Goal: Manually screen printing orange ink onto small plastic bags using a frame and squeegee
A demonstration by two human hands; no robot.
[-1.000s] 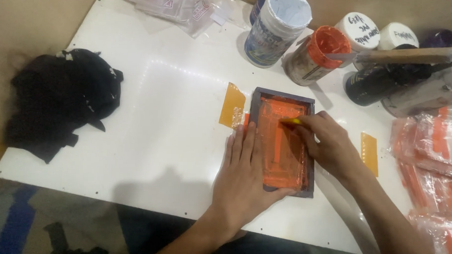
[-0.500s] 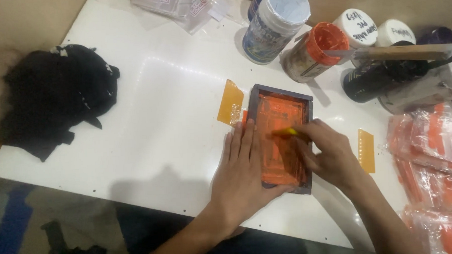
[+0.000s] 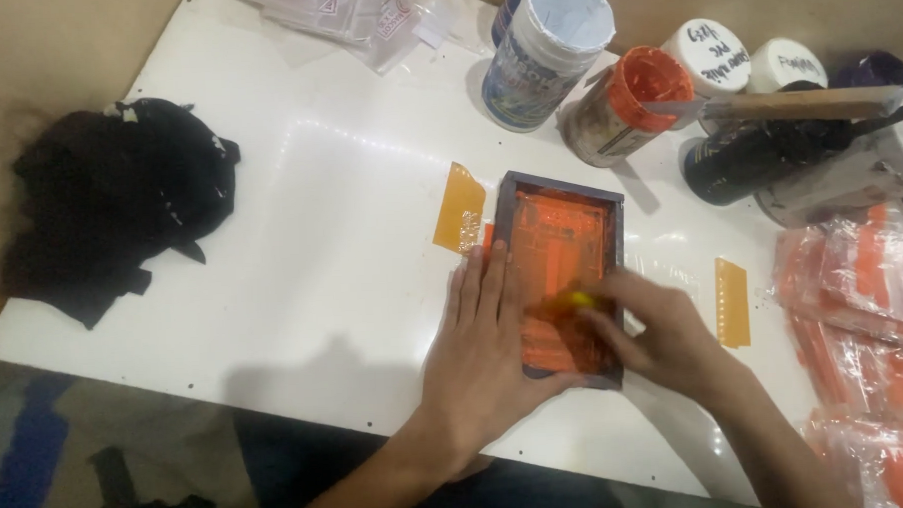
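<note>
Screen frame (image 3: 564, 272), small, dark-edged, mesh coated orange, lying flat mid-board on white table (image 3: 300, 209). Mid-pull by the look of it. Left hand (image 3: 480, 358) spread flat, pinning left rail. Right hand (image 3: 659, 332) pinched shut on yellow squeegee (image 3: 576, 300) near lower mesh. Next: even pressure, frame kept steady. Glossy orange-printed pouches (image 3: 858, 290) far right.

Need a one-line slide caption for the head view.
Left hand steadies an orange-inked screen frame on a white table while right hand presses a yellow tool.
</note>
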